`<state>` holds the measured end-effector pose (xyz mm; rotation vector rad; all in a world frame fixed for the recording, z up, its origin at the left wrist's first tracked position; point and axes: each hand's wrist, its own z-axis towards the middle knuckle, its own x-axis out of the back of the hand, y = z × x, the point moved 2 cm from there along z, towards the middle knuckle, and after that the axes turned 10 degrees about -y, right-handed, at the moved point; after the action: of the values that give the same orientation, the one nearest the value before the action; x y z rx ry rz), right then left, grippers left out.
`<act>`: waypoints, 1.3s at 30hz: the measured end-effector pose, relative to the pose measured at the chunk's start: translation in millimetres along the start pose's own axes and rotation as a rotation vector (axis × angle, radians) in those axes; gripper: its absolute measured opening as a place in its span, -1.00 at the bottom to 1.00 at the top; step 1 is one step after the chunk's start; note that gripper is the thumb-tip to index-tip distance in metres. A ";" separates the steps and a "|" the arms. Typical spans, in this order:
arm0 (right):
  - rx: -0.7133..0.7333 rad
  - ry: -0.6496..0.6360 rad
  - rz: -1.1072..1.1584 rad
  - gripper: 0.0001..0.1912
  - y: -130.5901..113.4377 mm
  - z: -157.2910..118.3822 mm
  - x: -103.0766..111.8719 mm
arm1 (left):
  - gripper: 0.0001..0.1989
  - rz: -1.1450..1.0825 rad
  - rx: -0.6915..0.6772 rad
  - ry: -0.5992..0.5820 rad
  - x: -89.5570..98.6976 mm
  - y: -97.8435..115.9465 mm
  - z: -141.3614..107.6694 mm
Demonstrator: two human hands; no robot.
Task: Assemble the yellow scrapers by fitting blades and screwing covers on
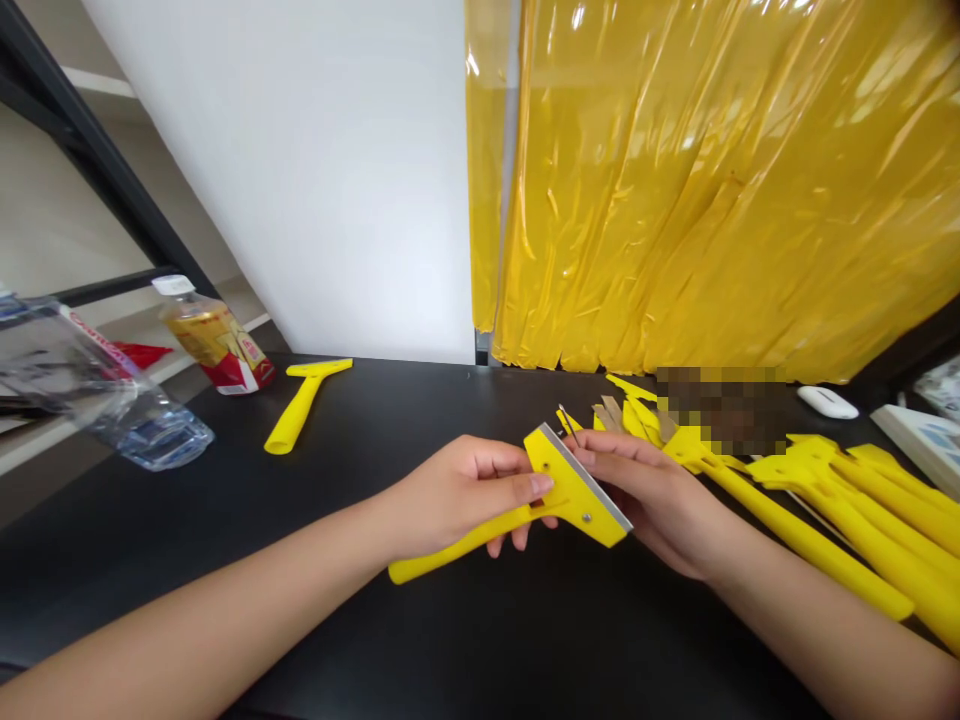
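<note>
A yellow scraper [589, 505] with a metal strip along its head is tilted above the black table. My left hand [469, 495] is closed on it where the handle meets the head, thumb on top. Beside the metal strip, my right hand [649, 490] pinches a thin dark metal piece [568, 424], perhaps a screw or small tool. One screw shows near the lower end of the scraper head, and a hole shows near its upper end. My right hand's lower fingers are partly hidden behind the scraper.
Several yellow scraper parts [814, 540] lie at the right. Another yellow handle [300, 408] rests at the left, near a red-labelled bottle [217, 340] and a large clear bottle [127, 385]. A white case [827, 402] sits at the back right of the black table [420, 405].
</note>
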<state>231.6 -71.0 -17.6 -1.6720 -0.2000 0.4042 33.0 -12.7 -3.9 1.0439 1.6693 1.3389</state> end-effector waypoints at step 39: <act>0.021 -0.003 0.246 -0.73 10.9 4.3 7.3 | -0.76 -0.010 -0.130 0.110 9.7 -1.4 4.3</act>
<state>235.7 -66.0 -29.8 -1.6805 0.0094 0.5908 32.9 -2.4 -6.6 0.8998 1.6398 1.5004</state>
